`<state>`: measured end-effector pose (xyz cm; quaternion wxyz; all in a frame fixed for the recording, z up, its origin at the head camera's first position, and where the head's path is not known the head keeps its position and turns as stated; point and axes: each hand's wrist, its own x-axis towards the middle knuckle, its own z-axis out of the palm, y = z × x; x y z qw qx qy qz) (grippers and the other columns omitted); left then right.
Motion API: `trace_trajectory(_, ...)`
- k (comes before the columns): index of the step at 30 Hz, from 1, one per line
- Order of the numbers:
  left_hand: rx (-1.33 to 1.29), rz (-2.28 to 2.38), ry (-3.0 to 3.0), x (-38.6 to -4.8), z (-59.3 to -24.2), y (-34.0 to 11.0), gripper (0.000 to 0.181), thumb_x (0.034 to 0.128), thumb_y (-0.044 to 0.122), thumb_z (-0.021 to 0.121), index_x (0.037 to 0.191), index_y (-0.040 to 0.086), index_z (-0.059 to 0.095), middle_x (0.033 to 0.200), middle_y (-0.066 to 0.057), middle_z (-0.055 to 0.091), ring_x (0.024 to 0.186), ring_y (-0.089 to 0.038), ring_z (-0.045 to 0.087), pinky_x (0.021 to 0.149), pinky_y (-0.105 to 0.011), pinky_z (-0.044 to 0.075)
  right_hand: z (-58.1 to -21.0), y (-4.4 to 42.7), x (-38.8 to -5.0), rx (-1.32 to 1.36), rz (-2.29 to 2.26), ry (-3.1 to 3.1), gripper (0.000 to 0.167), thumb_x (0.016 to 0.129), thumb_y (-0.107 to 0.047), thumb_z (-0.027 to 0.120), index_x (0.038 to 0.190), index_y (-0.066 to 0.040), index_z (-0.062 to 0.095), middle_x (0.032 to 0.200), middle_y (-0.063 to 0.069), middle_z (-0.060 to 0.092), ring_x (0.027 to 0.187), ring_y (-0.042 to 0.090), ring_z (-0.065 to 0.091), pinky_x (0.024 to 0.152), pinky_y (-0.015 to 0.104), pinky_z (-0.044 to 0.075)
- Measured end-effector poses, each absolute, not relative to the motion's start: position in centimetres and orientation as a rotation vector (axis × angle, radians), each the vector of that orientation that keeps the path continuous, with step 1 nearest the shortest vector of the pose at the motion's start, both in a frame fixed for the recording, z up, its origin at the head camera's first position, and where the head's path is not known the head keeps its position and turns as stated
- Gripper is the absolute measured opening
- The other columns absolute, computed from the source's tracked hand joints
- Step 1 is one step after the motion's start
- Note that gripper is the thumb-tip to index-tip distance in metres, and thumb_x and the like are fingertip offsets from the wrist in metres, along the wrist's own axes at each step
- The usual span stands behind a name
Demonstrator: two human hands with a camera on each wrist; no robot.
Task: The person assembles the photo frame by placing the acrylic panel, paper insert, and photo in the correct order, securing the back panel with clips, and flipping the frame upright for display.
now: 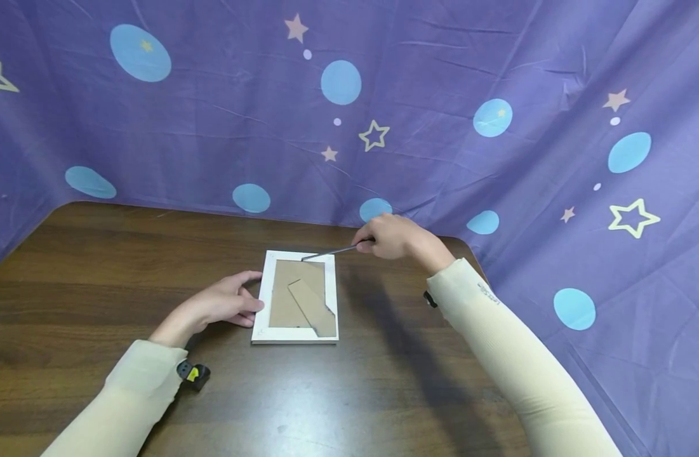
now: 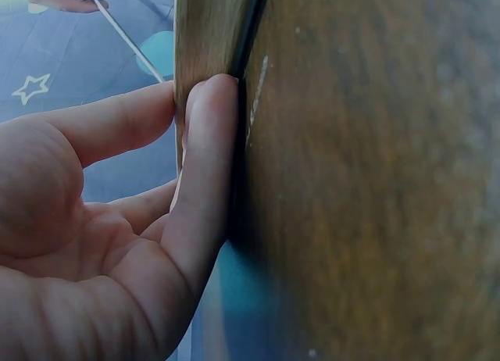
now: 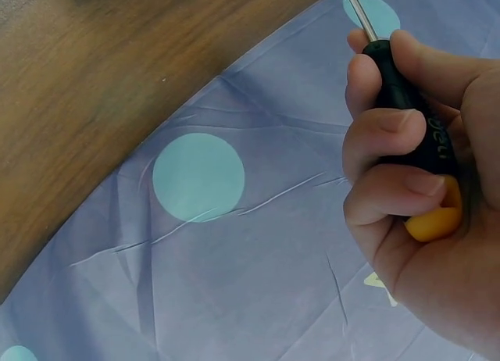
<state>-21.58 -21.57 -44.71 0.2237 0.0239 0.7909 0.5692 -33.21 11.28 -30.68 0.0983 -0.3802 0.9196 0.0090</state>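
Note:
A white picture frame (image 1: pixel 294 332) lies back side up on the table, its brown backing board (image 1: pixel 286 304) and slanted stand leg (image 1: pixel 312 308) showing. My left hand (image 1: pixel 226 299) grips the frame's left edge; in the left wrist view its thumb (image 2: pixel 129 126) meets the upper edge and a bent finger (image 2: pixel 207 150) lies against the side. My right hand (image 1: pixel 390 236) holds a screwdriver (image 1: pixel 334 251), fingers curled round its black and yellow handle (image 3: pixel 410 119). In the head view the screwdriver's tip is at the backing's top inner edge; whether it touches is unclear.
The brown wooden table (image 1: pixel 126 273) has a rounded far right corner. A purple curtain (image 1: pixel 418 82) with stars and blue dots hangs behind it and along the right side. Wrist cameras such as the left one (image 1: pixel 195 374) sit on both sleeves.

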Motion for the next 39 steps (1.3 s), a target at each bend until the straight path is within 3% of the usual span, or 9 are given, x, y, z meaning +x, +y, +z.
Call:
trace_trajectory(16,0.05,1.566,2.195,-21.4,-44.4,-21.5,0.084,0.1005,0.004,0.067,0.166,-0.005,0.015,0.103,-0.02,0.064,0.08,-0.021,0.068,0.076,-0.036,0.068,-28.2,8.6,-34.3,-1.015,0.228,2.677,0.025,0.105,-0.033,0.068,0.126,-0.031,0.08,0.124,-0.01,0.077,0.11,0.014,0.067,0.104,0.048,0.056)
trace_trajectory(22,0.022,1.549,2.217,-21.3,-44.3,-21.5,0.082,0.1007,0.005,0.066,0.166,-0.004,0.017,0.104,-0.02,0.064,0.08,-0.021,0.068,0.075,-0.035,0.068,-26.5,6.3,-34.2,-1.013,0.375,2.644,0.023,0.103,-0.034,0.067,0.12,-0.034,0.082,0.125,-0.012,0.075,0.122,0.018,0.066,0.109,0.05,0.053)
trace_trajectory(24,0.018,1.544,2.223,-21.3,-44.3,-21.6,0.082,0.1007,0.005,0.066,0.165,-0.004,0.018,0.104,-0.02,0.064,0.08,-0.021,0.068,0.075,-0.036,0.068,-25.9,5.4,-34.3,-0.992,0.395,2.632,0.02,0.102,-0.031,0.066,0.107,-0.033,0.084,0.111,-0.012,0.076,0.11,0.014,0.066,0.103,0.045,0.054)
trace_trajectory(26,0.021,1.545,2.224,-21.3,-44.4,-21.6,0.081,0.1007,0.005,0.066,0.165,-0.004,0.019,0.104,-0.02,0.064,0.08,-0.021,0.068,0.075,-0.036,0.068,-25.5,4.6,-34.8,-0.951,0.4,2.605,0.019,0.101,-0.028,0.064,0.096,-0.031,0.083,0.094,-0.01,0.072,0.088,0.012,0.062,0.088,0.037,0.054)
trace_trajectory(29,0.03,1.554,2.219,-21.3,-44.6,-21.5,0.08,0.1006,0.005,0.066,0.165,-0.004,0.019,0.104,-0.02,0.064,0.08,-0.022,0.068,0.076,-0.036,0.068,-25.0,3.7,-35.7,-0.898,0.37,2.555,0.019,0.099,-0.021,0.063,0.092,-0.027,0.08,0.077,-0.005,0.066,0.065,0.01,0.05,0.071,0.029,0.046)
trace_trajectory(34,0.031,1.565,2.207,-21.4,-44.8,-21.3,0.08,0.1004,0.005,0.067,0.165,-0.004,0.02,0.103,-0.02,0.064,0.08,-0.022,0.067,0.076,-0.036,0.068,-24.2,3.0,-36.8,-0.782,0.303,2.488,0.017,0.099,-0.022,0.068,0.108,-0.025,0.082,0.081,-0.002,0.068,0.058,0.008,0.046,0.061,0.024,0.042)
trace_trajectory(39,0.028,1.564,2.209,-21.3,-44.6,-21.3,0.081,0.1004,0.004,0.067,0.165,-0.004,0.02,0.103,-0.02,0.064,0.08,-0.022,0.067,0.077,-0.036,0.068,-23.3,2.3,-37.6,-0.676,0.355,2.465,0.013,0.098,-0.03,0.071,0.106,-0.032,0.082,0.081,-0.006,0.071,0.06,0.007,0.048,0.059,0.023,0.041)
